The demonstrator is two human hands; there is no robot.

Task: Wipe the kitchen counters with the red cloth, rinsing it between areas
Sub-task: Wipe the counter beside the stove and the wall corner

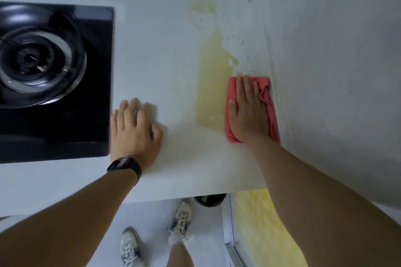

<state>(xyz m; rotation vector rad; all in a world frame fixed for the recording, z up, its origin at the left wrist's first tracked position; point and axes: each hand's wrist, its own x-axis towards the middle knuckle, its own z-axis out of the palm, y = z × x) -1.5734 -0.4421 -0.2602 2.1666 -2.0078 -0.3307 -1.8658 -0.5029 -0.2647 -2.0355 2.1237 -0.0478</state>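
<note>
1. Red cloth (230, 102) lies flat on the white table (173, 54), near its right end and just beside the wall (336, 60), with a bunched fold along its right side.
2. Right hand (247, 110) presses down on the cloth, its grip wide: fingers straight and spread, palm flat.
3. A yellowish stain (211, 84) runs along the table from the back edge toward the front, touching the cloth's left edge.
4. Left hand (134, 130) rests flat on the bare table well apart from the cloth, grip wide and holding nothing; a black wristband (124, 166) sits on that wrist.
5. A black gas hob (54, 71) is set into the table just left of the left hand.
6. Below the table's front edge, two pale sneakers (182, 214) stand on the floor.
</note>
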